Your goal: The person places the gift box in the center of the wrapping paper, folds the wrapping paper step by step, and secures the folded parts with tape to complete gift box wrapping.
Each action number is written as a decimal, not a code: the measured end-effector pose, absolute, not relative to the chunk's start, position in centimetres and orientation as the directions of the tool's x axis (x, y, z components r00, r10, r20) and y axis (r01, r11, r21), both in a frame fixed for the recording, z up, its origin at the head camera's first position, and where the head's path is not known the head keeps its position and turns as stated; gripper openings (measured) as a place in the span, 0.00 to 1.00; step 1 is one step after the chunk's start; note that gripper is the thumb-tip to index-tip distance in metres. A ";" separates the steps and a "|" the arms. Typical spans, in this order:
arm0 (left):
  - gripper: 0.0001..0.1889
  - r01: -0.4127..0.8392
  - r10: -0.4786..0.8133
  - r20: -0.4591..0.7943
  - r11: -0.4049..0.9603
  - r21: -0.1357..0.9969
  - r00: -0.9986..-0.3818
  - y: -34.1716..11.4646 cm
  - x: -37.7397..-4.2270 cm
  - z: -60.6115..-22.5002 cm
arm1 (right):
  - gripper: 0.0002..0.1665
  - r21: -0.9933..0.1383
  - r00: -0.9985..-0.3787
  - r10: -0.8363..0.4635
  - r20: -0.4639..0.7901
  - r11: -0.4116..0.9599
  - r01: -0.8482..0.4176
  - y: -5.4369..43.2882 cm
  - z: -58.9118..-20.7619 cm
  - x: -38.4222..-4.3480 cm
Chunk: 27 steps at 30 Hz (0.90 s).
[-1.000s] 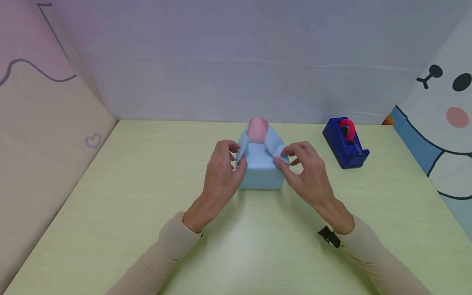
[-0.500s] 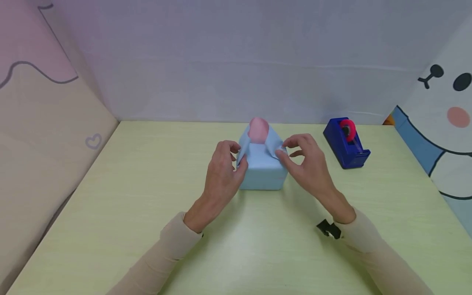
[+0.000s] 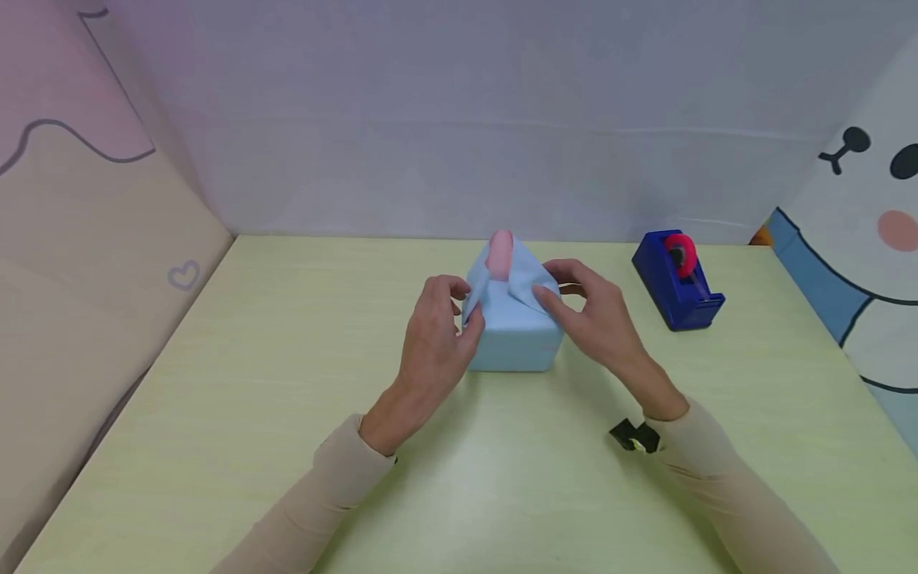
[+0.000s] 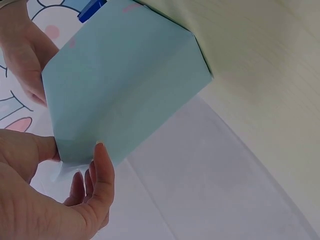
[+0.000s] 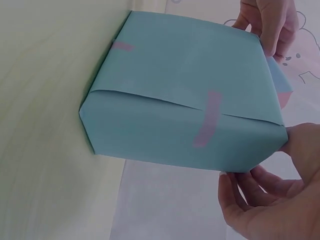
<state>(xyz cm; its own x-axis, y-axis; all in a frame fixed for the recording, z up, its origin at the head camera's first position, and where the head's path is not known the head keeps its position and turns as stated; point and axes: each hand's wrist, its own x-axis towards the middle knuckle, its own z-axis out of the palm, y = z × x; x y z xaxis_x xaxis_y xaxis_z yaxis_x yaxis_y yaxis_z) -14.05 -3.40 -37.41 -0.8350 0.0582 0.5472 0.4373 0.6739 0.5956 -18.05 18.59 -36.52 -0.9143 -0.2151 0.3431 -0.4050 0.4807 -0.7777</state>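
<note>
A box wrapped in light blue paper [image 3: 512, 348] stands on the table in the head view. Two paper flaps rise at its top, with a rounded pink patch [image 3: 500, 257] showing between them. The left hand [image 3: 435, 339] pinches the left flap [image 3: 475, 288] between thumb and fingers. At the opposite side, the right hand [image 3: 598, 319] holds the right flap [image 3: 529, 277], thumb in front and fingers behind. The right wrist view shows strips of pink tape [image 5: 209, 120] on the box's side. In the left wrist view, the left fingertips are right at the paper's edge.
A blue tape dispenser [image 3: 674, 287] with a red roll [image 3: 681, 255] stands at the back right of the pale table [image 3: 323, 319]. A grey-purple sheet [image 3: 430, 119] rises behind, and printed panels [image 3: 889, 319] stand at both sides.
The right hand has shifted its grip up along the right flap, and that flap now leans further inward. The pink patch shows narrower than before. The left hand stays nearly still.
</note>
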 end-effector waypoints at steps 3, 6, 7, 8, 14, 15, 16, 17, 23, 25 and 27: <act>0.14 0.432 0.057 0.540 0.673 0.601 -0.840 -3.4 -14.0 -37.4 | 0.21 -0.789 -0.923 -0.214 0.320 0.479 -0.385 18.6 -36.4 -18.3; 0.14 0.426 0.055 0.532 0.671 0.607 -0.845 -3.4 -14.0 -37.4 | 0.21 -0.798 -0.930 -0.212 0.299 0.479 -0.366 18.6 -36.3 -18.4; 0.14 0.424 0.055 0.530 0.670 0.609 -0.846 -3.4 -14.0 -37.4 | 0.21 -0.801 -0.932 -0.211 0.295 0.477 -0.361 18.6 -36.3 -18.5; 0.14 0.424 0.054 0.528 0.669 0.610 -0.847 -3.3 -14.0 -37.4 | 0.20 -0.803 -0.934 -0.209 0.291 0.477 -0.357 18.6 -36.3 -18.6; 0.14 0.435 0.058 0.539 0.665 0.607 -0.840 -3.3 -14.0 -37.5 | 0.18 -0.820 -0.943 -0.194 0.269 0.468 -0.330 18.5 -36.1 -18.7; 0.14 0.437 0.058 0.541 0.665 0.606 -0.839 -3.3 -14.0 -37.5 | 0.18 -0.823 -0.945 -0.193 0.265 0.465 -0.326 18.5 -36.1 -18.8; 0.14 0.438 0.059 0.542 0.665 0.605 -0.838 -3.2 -14.0 -37.4 | 0.17 -0.826 -0.945 -0.192 0.263 0.461 -0.324 18.5 -36.1 -18.8; 0.14 0.438 0.058 0.542 0.664 0.606 -0.838 -3.2 -14.0 -37.4 | 0.17 -0.828 -0.946 -0.192 0.263 0.458 -0.323 18.5 -36.2 -18.8; 0.14 0.441 0.054 0.550 0.664 0.604 -0.834 -3.3 -14.1 -37.5 | 0.16 -0.836 -0.944 -0.193 0.268 0.441 -0.327 18.5 -36.4 -19.0; 0.15 0.447 0.053 0.558 0.664 0.599 -0.828 -3.3 -14.1 -37.5 | 0.16 -0.840 -0.945 -0.192 0.263 0.436 -0.322 18.5 -36.5 -19.1; 0.16 0.454 0.054 0.569 0.666 0.592 -0.821 -3.3 -14.1 -37.5 | 0.16 -0.842 -0.947 -0.190 0.261 0.435 -0.319 18.4 -36.6 -19.1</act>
